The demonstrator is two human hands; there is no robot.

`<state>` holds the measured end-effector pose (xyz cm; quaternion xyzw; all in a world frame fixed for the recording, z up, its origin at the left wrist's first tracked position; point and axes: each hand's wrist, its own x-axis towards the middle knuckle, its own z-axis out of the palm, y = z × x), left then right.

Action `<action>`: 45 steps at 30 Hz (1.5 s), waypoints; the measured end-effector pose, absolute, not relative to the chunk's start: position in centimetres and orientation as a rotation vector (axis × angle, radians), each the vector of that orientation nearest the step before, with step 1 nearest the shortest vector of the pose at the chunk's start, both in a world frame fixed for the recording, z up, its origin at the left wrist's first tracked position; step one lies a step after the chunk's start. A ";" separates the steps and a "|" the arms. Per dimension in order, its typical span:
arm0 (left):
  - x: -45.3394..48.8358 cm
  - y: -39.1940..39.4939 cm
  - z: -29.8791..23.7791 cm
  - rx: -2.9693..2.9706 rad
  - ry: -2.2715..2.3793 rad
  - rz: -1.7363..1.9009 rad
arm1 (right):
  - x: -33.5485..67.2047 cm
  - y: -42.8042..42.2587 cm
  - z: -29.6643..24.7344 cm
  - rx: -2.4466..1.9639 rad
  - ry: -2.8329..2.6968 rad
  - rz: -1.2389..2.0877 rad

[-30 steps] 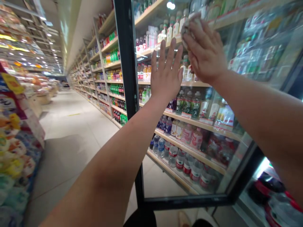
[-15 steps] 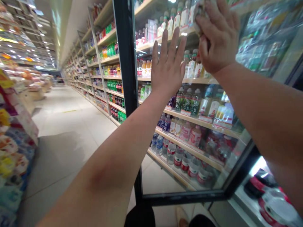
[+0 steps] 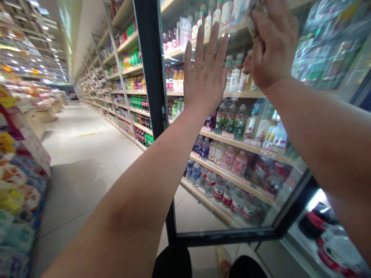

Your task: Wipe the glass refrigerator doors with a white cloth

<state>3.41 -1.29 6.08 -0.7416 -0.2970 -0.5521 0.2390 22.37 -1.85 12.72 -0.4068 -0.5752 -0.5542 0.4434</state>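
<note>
A black-framed glass door stands swung open in front of me, with shelves of bottles seen through its pane. Flat against the glass, fingers spread, is my left hand, near the door's left upright. My right hand is higher and to the right, closed around a crumpled greyish cloth pressed to the pane. Part of the cloth is covered by the fingers and cut off by the top of the view.
Long shelves of soft-drink bottles run down the left side of the door. A tiled aisle leads away, with a display of colourful packets at far left. Bottles stand inside the cooler at lower right.
My right hand, with the cloth, has shifted slightly right and down on the glass. My left hand stays spread on the pane, in nearly the same spot. The view has tilted a little.
</note>
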 end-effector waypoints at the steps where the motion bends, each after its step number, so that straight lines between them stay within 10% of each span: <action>1: 3.4 -1.5 6.1 -2.026 -0.843 -1.489 | 22.5 -1.7 13.1 -1.079 -1.315 -1.279; 5: 3.4 -1.7 6.1 -2.013 -0.867 -1.498 | 22.7 -1.3 13.7 -1.322 -0.928 -0.928; 25: 3.4 -2.0 6.0 -1.961 -0.808 -1.522 | 23.1 -2.6 9.0 -0.922 -1.675 -1.350; 45: 3.5 -0.2 5.8 -1.965 -0.733 -1.512 | 26.2 0.0 8.3 -1.039 -1.052 -1.129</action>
